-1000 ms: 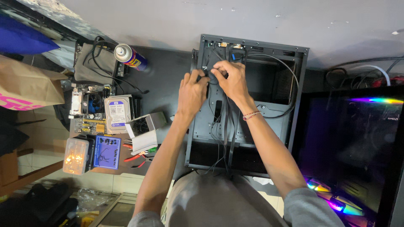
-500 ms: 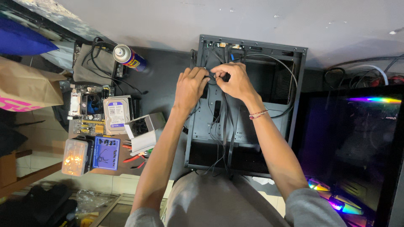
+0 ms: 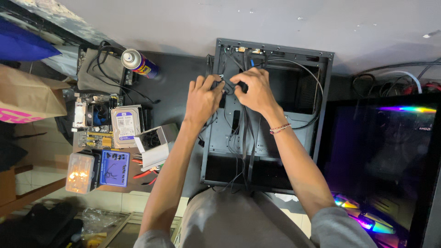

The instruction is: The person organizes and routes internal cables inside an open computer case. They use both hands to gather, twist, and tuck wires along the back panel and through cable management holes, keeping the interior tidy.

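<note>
On the dark desk [image 3: 183, 78], an open black computer case [image 3: 303, 138] is lying flat with its side off, taking up the middle of the surface, and a person in a grey top is leaning over it from the near edge. To the right of the case, another computer with a glass panel [image 3: 386, 156] is glowing with rainbow-coloured lights along its top and lower corner. At the far left, a brown paper bag [image 3: 27, 96] is sitting beside a blue cloth.

Black cables [image 3: 243, 138] are running down the middle of the case from its upper end to its lower edge, and one thin cable is looping out along the right wall. Both hands are meeting over the upper part of the case, right on that cable bundle. The left hand [image 3: 202, 98] is lying knuckles up with its fingers curled downward and close together, their tips on the cables. The right hand [image 3: 255, 92], with a thin bracelet at the wrist, is bending its fingers inward toward the left hand; it seems to be pinching a cable or small connector, though the dark tangle makes that hard to confirm.

Left of the case, a motherboard [image 3: 89, 121] is lying beside a silver hard drive [image 3: 125, 125], with an open grey box [image 3: 154, 142] just beside them, a blue parts box [image 3: 115, 167] nearer the edge, and a spray can [image 3: 140, 63] lying on its side farther back.
</note>
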